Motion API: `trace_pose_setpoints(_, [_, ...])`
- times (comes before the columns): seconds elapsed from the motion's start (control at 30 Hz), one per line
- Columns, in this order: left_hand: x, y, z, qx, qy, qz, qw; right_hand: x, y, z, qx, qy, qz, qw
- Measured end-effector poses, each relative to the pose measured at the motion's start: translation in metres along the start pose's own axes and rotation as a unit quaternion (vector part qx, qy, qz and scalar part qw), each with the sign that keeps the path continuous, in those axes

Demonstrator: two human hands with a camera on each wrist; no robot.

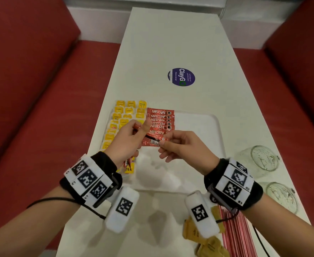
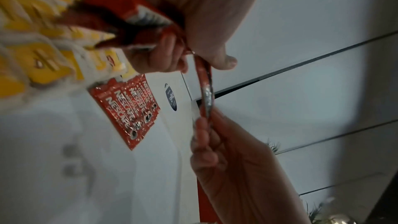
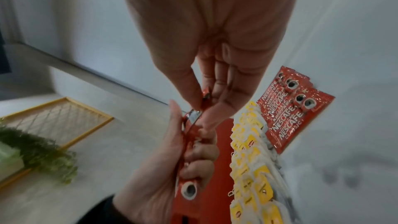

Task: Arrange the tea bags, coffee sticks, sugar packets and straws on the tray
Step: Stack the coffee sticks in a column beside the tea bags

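Observation:
A white tray [image 1: 204, 123] lies mid-table. Yellow tea bags [image 1: 126, 110] fill its left part in rows, and red Nescafe coffee sticks [image 1: 159, 120] lie fanned beside them. My left hand [image 1: 132, 138] grips a bunch of red coffee sticks [image 2: 137, 16] above the tray. My right hand [image 1: 172, 143] pinches the end of one stick [image 1: 151, 141] from that bunch between thumb and forefinger. The same stick [image 2: 205, 89] bows between both hands in the left wrist view. Brown sugar packets [image 1: 208, 243] and red-striped straws [image 1: 236, 232] lie at the near right, partly behind my right wrist.
Two clear glass mugs [image 1: 260, 160] [image 1: 282, 196] lie on the table's right edge. A round blue sticker [image 1: 181, 76] marks the table beyond the tray. Red bench seats [image 1: 31, 108] flank the table on both sides.

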State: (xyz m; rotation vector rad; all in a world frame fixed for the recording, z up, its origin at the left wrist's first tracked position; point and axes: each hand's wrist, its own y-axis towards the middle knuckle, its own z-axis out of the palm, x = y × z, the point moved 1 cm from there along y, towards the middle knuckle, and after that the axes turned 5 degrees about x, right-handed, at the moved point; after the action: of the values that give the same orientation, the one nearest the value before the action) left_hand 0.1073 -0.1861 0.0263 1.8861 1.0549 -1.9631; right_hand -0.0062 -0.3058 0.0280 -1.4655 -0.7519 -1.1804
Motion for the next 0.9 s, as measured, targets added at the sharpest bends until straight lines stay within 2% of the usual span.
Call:
trace_pose_setpoints(0.13, [0.003, -0.012, -0.017, -0.009, -0.017, 0.009, 1.0, -0.002, -0.009, -0.007, -0.018, 0.028, -0.004, 0.999])
trace_pose_setpoints(0.23, [0.006, -0.019, -0.023, -0.018, -0.017, -0.009, 1.0, -0.004, -0.017, -0.008, -0.047, -0.028, -0.079, 0.995])
trace_pose_setpoints(0.33, [0.005, -0.023, -0.02, 0.002, -0.013, 0.011, 1.0, -0.007, -0.024, -0.004, -0.045, -0.066, -0.136, 0.987])
trace_pose_setpoints(0.47, [0.005, -0.022, -0.018, -0.01, 0.036, 0.062, 0.997, -0.006, -0.028, -0.006, -0.018, -0.042, -0.115, 0.992])
trace_pose_setpoints(0.63, [0.005, -0.016, -0.017, -0.027, 0.046, 0.094, 0.994, -0.003, -0.022, -0.009, -0.033, -0.029, -0.114, 0.992])
trace_pose_setpoints(0.8, [0.007, -0.006, -0.006, -0.04, -0.03, 0.086, 0.995, -0.007, -0.011, -0.012, -0.026, -0.091, -0.066, 0.993])
trace_pose_setpoints(0.9, [0.0, 0.002, 0.005, -0.008, 0.0, 0.067, 0.998, -0.009, -0.006, -0.005, -0.046, -0.045, -0.053, 0.997])
